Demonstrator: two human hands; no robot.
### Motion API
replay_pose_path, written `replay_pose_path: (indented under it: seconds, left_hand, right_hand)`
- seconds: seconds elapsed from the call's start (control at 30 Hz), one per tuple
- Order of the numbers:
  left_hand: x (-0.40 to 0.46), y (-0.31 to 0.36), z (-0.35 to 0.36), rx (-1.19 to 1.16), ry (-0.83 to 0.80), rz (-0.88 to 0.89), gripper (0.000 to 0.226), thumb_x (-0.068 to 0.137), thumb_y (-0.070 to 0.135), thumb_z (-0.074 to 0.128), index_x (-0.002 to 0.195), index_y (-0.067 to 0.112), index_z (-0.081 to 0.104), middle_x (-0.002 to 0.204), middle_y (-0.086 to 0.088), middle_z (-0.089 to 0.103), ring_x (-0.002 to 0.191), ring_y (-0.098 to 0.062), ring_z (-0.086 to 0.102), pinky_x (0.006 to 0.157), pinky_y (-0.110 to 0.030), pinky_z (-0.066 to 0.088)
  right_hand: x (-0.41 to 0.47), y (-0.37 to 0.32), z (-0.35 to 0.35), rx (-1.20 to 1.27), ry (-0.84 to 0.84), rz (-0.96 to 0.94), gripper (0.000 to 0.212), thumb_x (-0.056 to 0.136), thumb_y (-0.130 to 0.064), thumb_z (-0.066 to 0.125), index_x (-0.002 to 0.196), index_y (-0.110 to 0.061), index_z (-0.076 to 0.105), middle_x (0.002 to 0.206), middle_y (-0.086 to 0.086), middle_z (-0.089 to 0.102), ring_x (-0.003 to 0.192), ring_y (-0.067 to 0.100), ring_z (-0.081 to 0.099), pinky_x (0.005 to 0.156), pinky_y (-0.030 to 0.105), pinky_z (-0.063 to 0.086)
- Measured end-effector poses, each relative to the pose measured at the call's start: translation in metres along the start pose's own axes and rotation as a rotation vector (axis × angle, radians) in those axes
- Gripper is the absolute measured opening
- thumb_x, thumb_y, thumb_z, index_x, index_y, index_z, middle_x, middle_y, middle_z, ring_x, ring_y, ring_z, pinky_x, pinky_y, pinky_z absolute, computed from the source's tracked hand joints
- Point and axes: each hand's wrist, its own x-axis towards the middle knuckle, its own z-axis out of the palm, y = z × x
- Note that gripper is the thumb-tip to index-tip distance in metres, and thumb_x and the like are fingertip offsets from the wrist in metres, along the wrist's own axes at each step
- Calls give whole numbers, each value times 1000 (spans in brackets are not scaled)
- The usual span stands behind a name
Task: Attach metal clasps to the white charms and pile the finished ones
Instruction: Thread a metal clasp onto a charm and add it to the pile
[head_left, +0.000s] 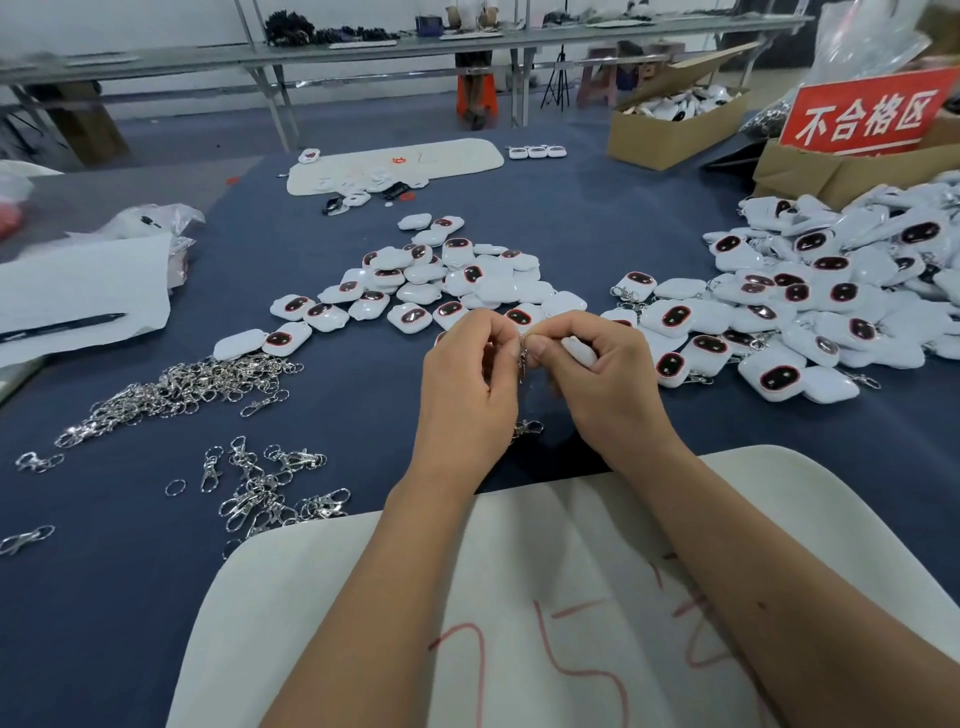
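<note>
Hands join clasp to charm above the blue counter (571, 218).

The right hand (608, 374) grips a white charm (579, 349); the left hand (467, 379) pinches a metal clasp (523, 358) against it. Plain charms (441, 283) lie just beyond the hands, finished ones (810, 301) to their right, loose clasps (176, 387) to their left.

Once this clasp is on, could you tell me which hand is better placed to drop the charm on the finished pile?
Right hand: it holds the charm, and the finished pile lies on its side.
</note>
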Motion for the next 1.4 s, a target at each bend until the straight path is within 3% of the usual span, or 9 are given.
replay_pose_path:
  seconds: [0.37,0.57,0.67,0.8,0.87,0.97,1.13,1.27,1.4]
  left_hand:
    - [-2,-2,-2,-29,-30,-18,16,97,4,54,84,14,58,76,4,66,72,-20,64,68,-39,53]
    - [0,-5,-2,-2,-33,-20,16,99,7,54,86,16,58,77,6,66,76,-18,64,72,-39,52]
    - [-1,-6,0,12,-61,-18,17,99,8,53,86,18,58,79,6,65,77,-19,63,72,-38,52]
    - [-1,-7,2,46,-120,-10,15,100,11,53,88,19,58,82,7,64,78,-17,63,72,-35,53]
    - [-1,-7,1,65,-136,8,15,99,11,55,87,20,58,82,7,64,77,-16,62,69,-27,50]
    - [-2,-6,1,84,-159,18,15,99,10,55,86,18,58,83,5,63,77,-16,58,68,-24,46]
    - [-3,-4,2,134,-224,41,14,98,9,53,87,19,55,80,7,59,73,-17,54,64,-29,44]
    - [-4,-2,3,168,-245,77,13,97,9,54,88,18,55,80,8,57,72,-16,52,63,-32,45]
    - [-5,-1,2,181,-259,95,12,96,8,54,89,18,56,80,8,58,74,-15,53,64,-35,46]
  right_hand:
    - [4,3,-6,56,-109,27,20,96,1,66,82,-10,73,70,-10,70,59,-1,58,63,6,42]
    - [3,2,2,11,5,24,14,98,-13,68,85,-18,73,74,-10,72,71,0,64,70,10,48]
    - [9,4,0,142,118,194,26,95,-30,52,105,-19,74,75,-11,60,66,4,49,64,14,41]
    - [13,12,-4,143,86,335,50,89,-16,51,138,-18,62,91,-13,60,76,1,48,75,19,43]
    - [10,14,-2,77,97,286,36,95,-11,68,130,-19,63,103,-7,63,85,2,57,81,22,49]
    - [11,15,-2,80,169,240,14,99,-14,68,104,-27,68,85,-17,68,72,-3,59,71,16,48]
    - [12,13,-1,109,173,260,27,104,-12,42,102,-21,67,54,-11,39,54,19,36,49,29,32]
    - [13,12,0,32,215,312,14,96,-23,49,88,-26,60,63,-19,51,62,14,43,61,33,38]
    - [13,12,0,10,156,275,26,94,-28,58,80,-6,58,63,2,49,61,19,41,57,37,37]
